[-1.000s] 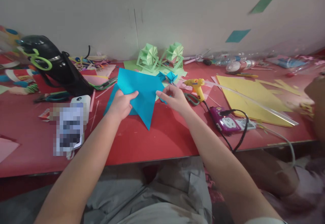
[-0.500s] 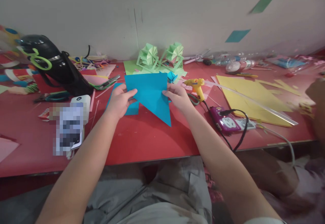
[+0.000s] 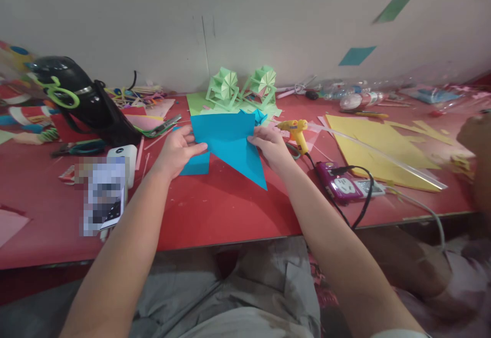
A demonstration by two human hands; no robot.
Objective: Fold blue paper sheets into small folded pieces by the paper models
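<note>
Left hand (image 3: pixel 176 152), right hand (image 3: pixel 271 146) pinch blue sheet (image 3: pixel 226 132) at opposite edges; uneven pull could crease or tear it.

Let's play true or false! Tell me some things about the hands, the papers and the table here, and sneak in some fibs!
1. The left hand and right hand hold a blue sheet. True.
2. The glue gun is green. False: the glue gun is yellow.
3. Two green paper models stand beyond the blue sheet. True.
4. The yellow paper lies left of the glue gun. False: the yellow paper lies right of it.
5. The table is red. True.
</note>
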